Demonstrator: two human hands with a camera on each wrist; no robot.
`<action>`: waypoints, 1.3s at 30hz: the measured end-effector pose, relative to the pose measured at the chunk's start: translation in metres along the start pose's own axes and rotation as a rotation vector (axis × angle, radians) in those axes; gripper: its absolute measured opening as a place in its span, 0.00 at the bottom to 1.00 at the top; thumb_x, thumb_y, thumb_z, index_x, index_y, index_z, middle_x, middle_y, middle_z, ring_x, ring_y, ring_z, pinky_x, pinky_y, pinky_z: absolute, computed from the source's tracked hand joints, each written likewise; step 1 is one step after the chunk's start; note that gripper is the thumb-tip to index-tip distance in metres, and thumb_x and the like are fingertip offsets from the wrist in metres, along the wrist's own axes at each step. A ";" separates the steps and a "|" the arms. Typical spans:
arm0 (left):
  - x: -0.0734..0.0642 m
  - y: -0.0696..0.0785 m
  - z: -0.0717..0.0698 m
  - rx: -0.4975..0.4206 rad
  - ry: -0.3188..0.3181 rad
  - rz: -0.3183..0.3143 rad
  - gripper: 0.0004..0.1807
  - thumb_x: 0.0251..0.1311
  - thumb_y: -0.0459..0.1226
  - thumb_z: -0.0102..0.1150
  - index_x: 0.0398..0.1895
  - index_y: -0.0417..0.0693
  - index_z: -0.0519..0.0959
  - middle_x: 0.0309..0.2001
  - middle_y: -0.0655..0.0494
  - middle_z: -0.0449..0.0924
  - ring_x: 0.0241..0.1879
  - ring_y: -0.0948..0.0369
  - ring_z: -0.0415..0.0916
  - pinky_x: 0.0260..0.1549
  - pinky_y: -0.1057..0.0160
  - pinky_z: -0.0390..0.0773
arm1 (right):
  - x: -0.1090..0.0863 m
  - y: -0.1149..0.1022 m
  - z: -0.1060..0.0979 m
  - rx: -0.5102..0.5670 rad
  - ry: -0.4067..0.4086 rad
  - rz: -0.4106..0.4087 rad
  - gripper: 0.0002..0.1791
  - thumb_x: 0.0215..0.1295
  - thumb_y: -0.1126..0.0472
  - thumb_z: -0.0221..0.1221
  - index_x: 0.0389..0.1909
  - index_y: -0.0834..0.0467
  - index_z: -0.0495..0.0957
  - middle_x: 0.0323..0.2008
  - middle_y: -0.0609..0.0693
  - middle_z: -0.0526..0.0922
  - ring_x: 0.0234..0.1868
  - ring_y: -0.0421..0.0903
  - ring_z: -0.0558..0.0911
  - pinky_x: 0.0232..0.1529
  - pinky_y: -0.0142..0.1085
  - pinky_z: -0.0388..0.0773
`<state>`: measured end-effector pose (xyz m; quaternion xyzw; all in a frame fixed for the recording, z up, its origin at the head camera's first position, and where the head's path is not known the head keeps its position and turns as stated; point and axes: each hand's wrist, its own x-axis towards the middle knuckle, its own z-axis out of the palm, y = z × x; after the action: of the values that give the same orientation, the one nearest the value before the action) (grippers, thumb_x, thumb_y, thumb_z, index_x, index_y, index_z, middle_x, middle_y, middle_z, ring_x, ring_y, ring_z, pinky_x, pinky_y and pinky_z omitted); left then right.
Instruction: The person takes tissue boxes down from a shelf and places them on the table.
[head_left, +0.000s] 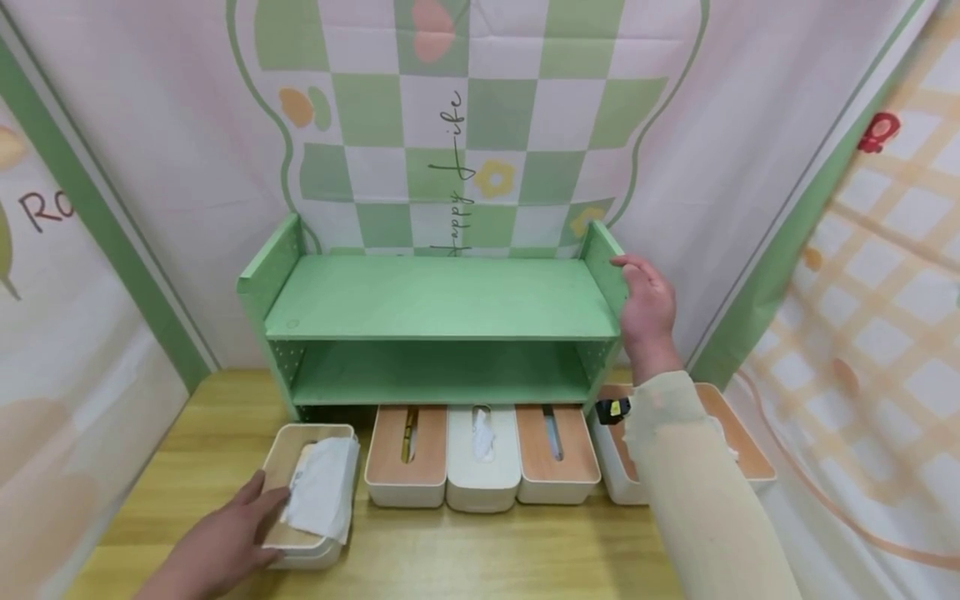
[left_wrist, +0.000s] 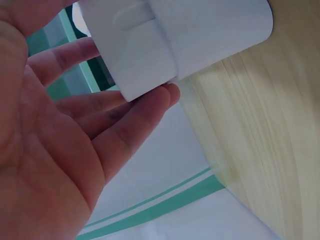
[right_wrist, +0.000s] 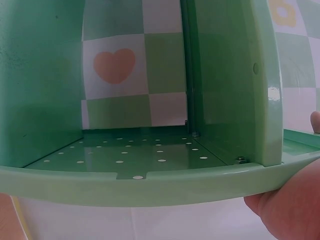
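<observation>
At the front left of the table, my left hand (head_left: 221, 533) grips the near end of a white tissue box (head_left: 279, 467) with a light wooden lid. A white tissue (head_left: 324, 487) lies across that lid. In the left wrist view the fingers (left_wrist: 132, 130) bend over the edge of the box's white side. My right hand (head_left: 648, 312) holds the upper edge of the right side panel of a green two-tier shelf (head_left: 450, 296). The right wrist view has a finger (right_wrist: 316, 122) on the panel's inner side and the rest of the hand outside it.
Below the shelf stands a row of tissue boxes: a wood-lidded one (head_left: 386, 446), a white one (head_left: 461, 475) and another wood-lidded one (head_left: 532, 446). My right forearm partly hides more wood-lidded boxes (head_left: 738, 429). Printed curtains hang behind and beside the wooden table (head_left: 420, 554).
</observation>
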<state>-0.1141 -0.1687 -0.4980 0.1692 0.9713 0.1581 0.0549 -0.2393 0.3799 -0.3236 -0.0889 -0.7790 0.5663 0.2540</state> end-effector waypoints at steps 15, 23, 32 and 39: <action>0.013 0.007 0.010 -0.055 0.061 0.054 0.43 0.45 0.49 0.77 0.65 0.42 0.74 0.68 0.22 0.55 0.50 0.36 0.77 0.43 0.40 0.78 | 0.000 0.002 0.001 0.005 0.006 -0.026 0.24 0.76 0.40 0.43 0.57 0.45 0.81 0.63 0.41 0.71 0.17 0.39 0.55 0.34 0.34 0.62; 0.020 0.010 0.010 -0.060 0.047 0.044 0.43 0.46 0.49 0.76 0.66 0.43 0.73 0.69 0.23 0.54 0.52 0.35 0.75 0.44 0.39 0.77 | 0.001 0.002 0.002 -0.002 0.018 -0.025 0.24 0.76 0.40 0.43 0.57 0.45 0.81 0.63 0.40 0.71 0.23 0.41 0.59 0.41 0.35 0.64; 0.027 0.013 0.012 -0.071 0.053 0.043 0.42 0.46 0.46 0.77 0.66 0.41 0.73 0.69 0.22 0.54 0.52 0.36 0.75 0.45 0.40 0.77 | 0.001 0.003 0.002 -0.003 0.009 -0.024 0.25 0.77 0.40 0.42 0.58 0.47 0.81 0.63 0.41 0.70 0.16 0.40 0.54 0.30 0.36 0.62; 0.032 0.017 0.013 -0.061 0.062 0.018 0.42 0.47 0.45 0.76 0.67 0.41 0.73 0.69 0.21 0.53 0.55 0.32 0.72 0.46 0.38 0.76 | 0.000 0.002 0.001 -0.010 0.009 -0.035 0.25 0.77 0.39 0.42 0.58 0.46 0.80 0.63 0.43 0.71 0.13 0.39 0.53 0.16 0.34 0.57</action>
<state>-0.1372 -0.1388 -0.5068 0.1710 0.9657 0.1932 0.0287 -0.2402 0.3795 -0.3258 -0.0789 -0.7821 0.5576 0.2668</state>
